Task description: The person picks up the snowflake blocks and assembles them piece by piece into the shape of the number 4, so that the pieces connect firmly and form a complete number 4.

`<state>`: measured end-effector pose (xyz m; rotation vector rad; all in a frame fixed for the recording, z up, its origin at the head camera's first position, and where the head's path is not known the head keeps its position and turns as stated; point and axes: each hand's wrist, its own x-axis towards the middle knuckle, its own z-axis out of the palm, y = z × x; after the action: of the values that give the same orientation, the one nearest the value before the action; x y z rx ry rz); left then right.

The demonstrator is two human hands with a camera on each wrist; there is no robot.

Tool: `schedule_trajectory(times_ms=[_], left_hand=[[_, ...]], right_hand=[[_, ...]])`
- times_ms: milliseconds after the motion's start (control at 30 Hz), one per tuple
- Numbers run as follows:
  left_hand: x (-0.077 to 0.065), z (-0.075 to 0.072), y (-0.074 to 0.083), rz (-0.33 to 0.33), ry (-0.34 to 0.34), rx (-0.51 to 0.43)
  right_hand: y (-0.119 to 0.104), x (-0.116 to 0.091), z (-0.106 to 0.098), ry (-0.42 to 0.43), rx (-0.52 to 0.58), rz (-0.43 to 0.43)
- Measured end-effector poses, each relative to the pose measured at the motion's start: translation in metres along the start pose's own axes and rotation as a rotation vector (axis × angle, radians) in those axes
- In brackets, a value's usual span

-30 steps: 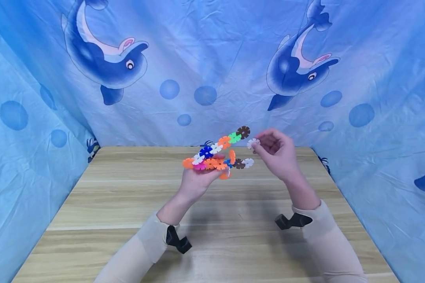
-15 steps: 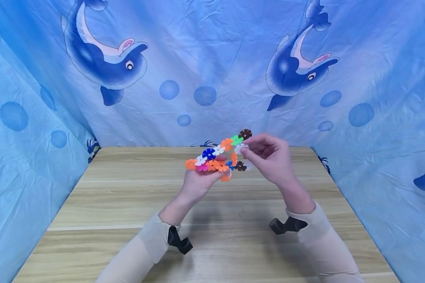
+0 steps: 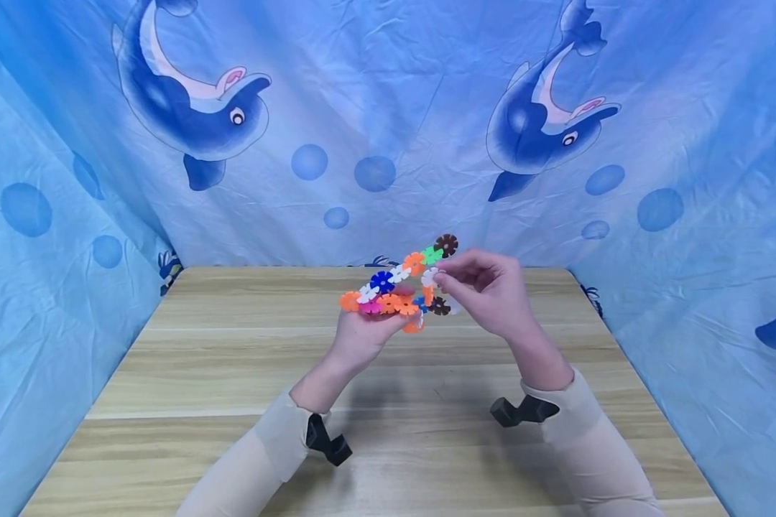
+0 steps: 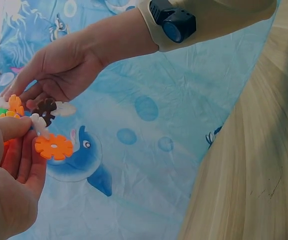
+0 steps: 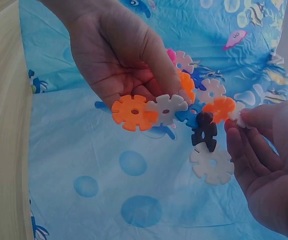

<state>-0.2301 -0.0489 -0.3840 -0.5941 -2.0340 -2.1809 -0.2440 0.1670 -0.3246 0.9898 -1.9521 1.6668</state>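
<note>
My left hand [image 3: 362, 336] grips a joined chain of notched plastic snowflake discs above the table. One arm of it rises through a dark blue disc [image 3: 381, 281] and a green disc [image 3: 432, 255] to a brown disc [image 3: 446, 245]. Between my right hand's [image 3: 491, 294] thumb and fingers is a white snowflake disc [image 3: 430, 277], right at the edge of an upright orange disc [image 5: 219, 108]. In the right wrist view, another brown disc [image 5: 204, 132] and a white one hang below the joint. A further orange disc [image 5: 134, 113] sticks out under the left thumb.
A wood-grain table [image 3: 388, 445] lies under both hands. Blue cloth [image 3: 388, 93] printed with dolphins and bubbles surrounds it at the back and sides. Each sleeved forearm wears a black wrist camera [image 3: 524, 411].
My right hand has moved left with the white disc, bringing it from apart to the upright orange disc. The left hand and its chain have shifted only slightly.
</note>
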Motion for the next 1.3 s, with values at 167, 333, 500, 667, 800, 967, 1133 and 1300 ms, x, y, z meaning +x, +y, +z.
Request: schedule_trajectory(times_ms=[167, 333, 500, 667, 800, 967, 1133, 1300], left_hand=[[-0.002, 0.001, -0.001, 0.004, 0.01, -0.005], [-0.002, 0.002, 0.0, 0.029, 0.034, -0.026], [-0.003, 0.005, 0.001, 0.054, 0.045, -0.015], [0.0, 0.005, 0.003, 0.001, 0.05, -0.054], [0.002, 0.003, 0.007, -0.05, 0.072, -0.154], [0.003, -0.001, 0.009, -0.085, 0.077, -0.283], [-0.001, -0.013, 0.002, -0.072, 0.088, -0.293], [-0.006, -0.034, -0.004, 0.096, 0.162, -0.049]], right_hand=[[-0.001, -0.001, -0.001, -0.015, -0.048, 0.005], [0.0, -0.001, -0.001, -0.029, -0.059, 0.002], [-0.001, -0.001, 0.0, -0.026, -0.069, 0.008], [0.002, -0.002, 0.0, -0.018, -0.127, -0.072], [0.009, -0.008, -0.003, -0.04, -0.2, -0.19], [0.017, -0.014, -0.005, -0.108, -0.325, -0.27], [0.018, -0.017, -0.008, -0.093, -0.277, -0.245], [0.025, -0.021, -0.014, -0.064, -0.146, -0.177]])
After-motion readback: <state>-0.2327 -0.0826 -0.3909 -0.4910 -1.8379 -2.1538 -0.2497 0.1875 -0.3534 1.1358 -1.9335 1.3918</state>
